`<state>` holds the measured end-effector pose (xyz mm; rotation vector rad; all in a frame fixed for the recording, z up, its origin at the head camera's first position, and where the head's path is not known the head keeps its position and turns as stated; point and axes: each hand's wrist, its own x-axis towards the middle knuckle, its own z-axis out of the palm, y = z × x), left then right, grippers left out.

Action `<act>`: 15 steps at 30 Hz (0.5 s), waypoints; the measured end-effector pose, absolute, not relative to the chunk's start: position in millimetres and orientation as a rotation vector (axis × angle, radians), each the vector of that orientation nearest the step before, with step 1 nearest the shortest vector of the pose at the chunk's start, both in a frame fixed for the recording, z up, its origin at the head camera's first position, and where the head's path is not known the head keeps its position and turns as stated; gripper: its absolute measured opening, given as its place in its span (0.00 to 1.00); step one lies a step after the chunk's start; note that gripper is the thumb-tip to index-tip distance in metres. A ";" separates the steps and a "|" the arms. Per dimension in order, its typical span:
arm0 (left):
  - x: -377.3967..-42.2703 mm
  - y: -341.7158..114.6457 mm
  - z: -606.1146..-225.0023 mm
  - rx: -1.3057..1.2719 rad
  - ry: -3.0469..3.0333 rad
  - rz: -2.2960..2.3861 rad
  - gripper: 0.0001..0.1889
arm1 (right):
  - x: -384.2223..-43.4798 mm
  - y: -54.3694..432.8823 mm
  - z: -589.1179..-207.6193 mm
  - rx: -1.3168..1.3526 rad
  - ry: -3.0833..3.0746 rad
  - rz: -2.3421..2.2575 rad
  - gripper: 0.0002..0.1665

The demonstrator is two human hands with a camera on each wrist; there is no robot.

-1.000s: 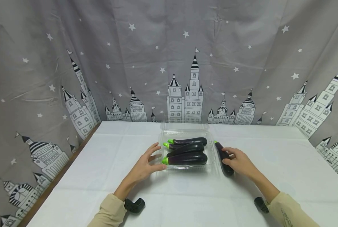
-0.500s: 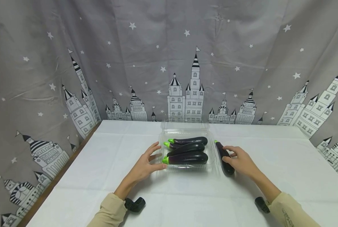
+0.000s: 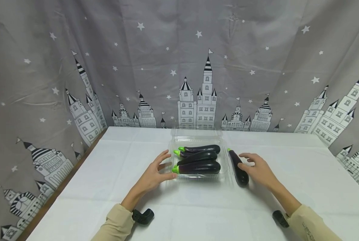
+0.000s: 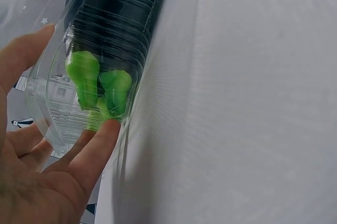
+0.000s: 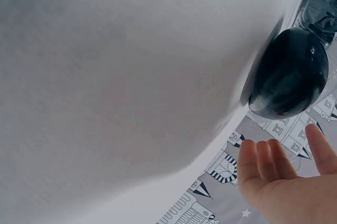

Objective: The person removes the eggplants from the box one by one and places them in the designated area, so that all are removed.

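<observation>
A clear plastic clamshell box (image 3: 224,167) lies with its lid back, several dark purple eggplants (image 3: 199,167) lying crosswise inside. Green stem ends (image 4: 83,74) show through the box wall in the left wrist view. My left hand (image 3: 150,177) is spread at the left end of the box, its fingertips touching the wall. One loose eggplant (image 3: 242,179) rests on the cloth to the right of the box, stem end away from me. Beside it is my right hand (image 3: 259,170), fingers parted; the right wrist view shows them apart from the eggplant's round end (image 5: 292,74).
A white cloth (image 3: 191,214) covers the table. Behind it hangs a grey curtain (image 3: 155,43) printed with castles and stars. The table's brown edge (image 3: 68,177) shows at the left. Each wrist carries a black camera mount (image 3: 143,217).
My right hand has loosened from the loose eggplant and shifted slightly right and up from it. The left hand, the box and the eggplants look still.
</observation>
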<state>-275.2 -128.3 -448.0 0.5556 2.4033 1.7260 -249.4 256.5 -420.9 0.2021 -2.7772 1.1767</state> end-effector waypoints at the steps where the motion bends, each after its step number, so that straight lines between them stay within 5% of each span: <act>1: -275.1 -128.4 -447.8 0.556 2.402 1.728 0.45 | -249.2 256.0 -420.6 0.209 -2.772 1.182 0.26; 15: -275.2 -128.5 -447.3 0.555 2.395 1.726 0.46 | -243.7 240.9 -409.7 0.298 -2.689 1.150 0.22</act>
